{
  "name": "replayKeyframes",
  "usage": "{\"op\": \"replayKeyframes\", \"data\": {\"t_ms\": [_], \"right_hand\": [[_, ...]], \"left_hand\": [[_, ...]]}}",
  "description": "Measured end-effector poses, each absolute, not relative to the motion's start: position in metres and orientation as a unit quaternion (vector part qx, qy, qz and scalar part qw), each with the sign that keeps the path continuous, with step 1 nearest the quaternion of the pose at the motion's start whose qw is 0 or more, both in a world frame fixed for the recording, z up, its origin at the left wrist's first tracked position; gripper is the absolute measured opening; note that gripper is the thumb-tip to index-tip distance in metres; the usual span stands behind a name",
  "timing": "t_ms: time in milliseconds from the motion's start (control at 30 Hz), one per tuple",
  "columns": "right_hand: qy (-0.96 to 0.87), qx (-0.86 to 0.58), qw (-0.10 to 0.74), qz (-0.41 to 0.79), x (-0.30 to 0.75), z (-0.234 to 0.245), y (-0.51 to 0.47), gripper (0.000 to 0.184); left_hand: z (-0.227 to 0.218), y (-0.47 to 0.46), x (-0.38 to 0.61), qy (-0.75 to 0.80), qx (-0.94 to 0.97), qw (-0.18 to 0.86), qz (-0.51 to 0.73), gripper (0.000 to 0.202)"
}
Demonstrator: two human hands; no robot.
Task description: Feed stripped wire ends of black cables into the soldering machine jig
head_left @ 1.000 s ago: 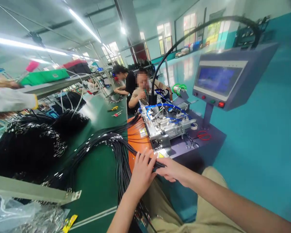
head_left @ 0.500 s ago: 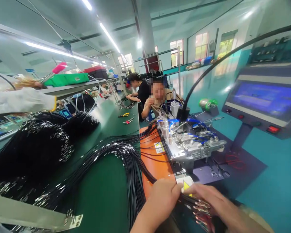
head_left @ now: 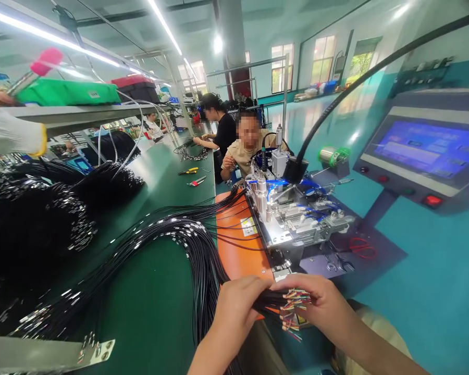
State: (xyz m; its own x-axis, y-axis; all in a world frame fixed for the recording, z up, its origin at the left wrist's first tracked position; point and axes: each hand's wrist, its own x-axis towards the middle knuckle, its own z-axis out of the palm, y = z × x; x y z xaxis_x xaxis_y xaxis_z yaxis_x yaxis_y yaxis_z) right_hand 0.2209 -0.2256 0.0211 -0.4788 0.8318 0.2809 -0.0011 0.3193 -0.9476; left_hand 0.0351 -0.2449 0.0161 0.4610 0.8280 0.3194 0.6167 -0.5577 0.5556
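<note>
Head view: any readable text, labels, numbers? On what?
None legible.
Touchscreen: lines blurred.
Sticker on orange plate: too small.
Label on green box: too small.
Cable bundle held by left hand and right hand: no print visible.

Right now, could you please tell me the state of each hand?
Left hand: closed around the bundle of black cables.
Right hand: closed on the same bundle, at its coloured wire ends.

Teal floor (head_left: 433, 250), bright windows (head_left: 322, 65), ceiling strip lights (head_left: 164, 23), long green workbench (head_left: 156, 291).
</note>
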Motion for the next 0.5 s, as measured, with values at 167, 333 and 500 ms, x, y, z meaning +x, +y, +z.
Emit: {"op": "replayKeyframes", "data": {"t_ms": [167,333,500], "right_hand": [[-0.739,-0.263,0.425,0.451,0.223,0.037,-0.216,0.024],[-0.717,-0.262,0.41,0.499,0.217,0.041,-0.211,0.027],[-0.657,-0.292,0.402,0.568,0.226,0.025,-0.222,0.033]], "left_hand": [[0.019,-0.241,0.034,0.388,0.825,0.151,0.383,0.019],[0.039,-0.251,0.032,0.392,0.8,0.104,0.443,0.016],[0.062,-0.284,0.022,0.464,0.78,-0.028,0.418,0.014]]}}
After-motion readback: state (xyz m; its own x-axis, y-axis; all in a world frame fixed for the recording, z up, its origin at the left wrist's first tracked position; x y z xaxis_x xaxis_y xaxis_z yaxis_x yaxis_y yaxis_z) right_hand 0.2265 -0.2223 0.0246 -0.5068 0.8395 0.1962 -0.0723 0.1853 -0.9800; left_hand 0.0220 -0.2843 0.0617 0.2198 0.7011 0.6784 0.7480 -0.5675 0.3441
